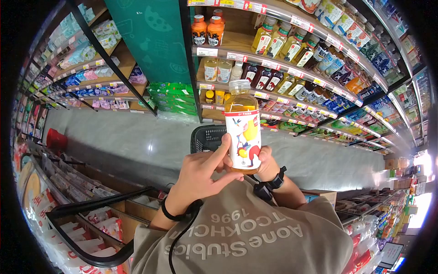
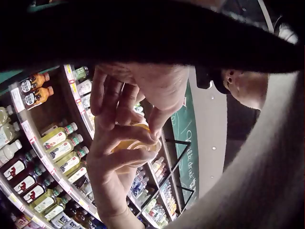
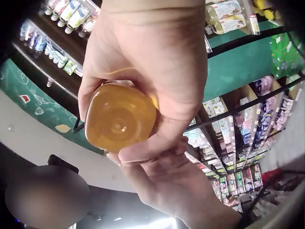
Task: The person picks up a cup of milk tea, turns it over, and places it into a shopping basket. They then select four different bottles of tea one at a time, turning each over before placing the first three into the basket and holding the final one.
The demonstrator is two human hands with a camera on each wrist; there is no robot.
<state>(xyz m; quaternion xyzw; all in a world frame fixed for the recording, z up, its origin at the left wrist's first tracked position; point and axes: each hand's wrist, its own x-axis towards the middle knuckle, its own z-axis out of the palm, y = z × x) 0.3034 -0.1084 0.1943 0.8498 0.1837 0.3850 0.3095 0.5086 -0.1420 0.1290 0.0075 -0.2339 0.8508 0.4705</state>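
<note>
A clear plastic drink bottle (image 1: 244,132) with golden liquid stands upright before the chest in the head view. It has a pale cap and a white label with a red band and colourful drawings. My right hand (image 1: 267,162) grips its lower part from the right. My left hand (image 1: 203,169) holds the lower left side, index finger along the label's edge and thumb stretched beneath. The bottle's round base (image 3: 119,119) faces the right wrist camera, with the right hand (image 3: 152,71) curled round it. In the left wrist view the hands partly hide the bottle.
Drink shelves (image 1: 283,64) curve across the back and right. A black basket (image 1: 207,137) is behind the bottle. Packaged goods fill the left shelves (image 1: 86,68), beside a green panel (image 1: 148,36). A black rail (image 1: 100,205) borders bins at lower left.
</note>
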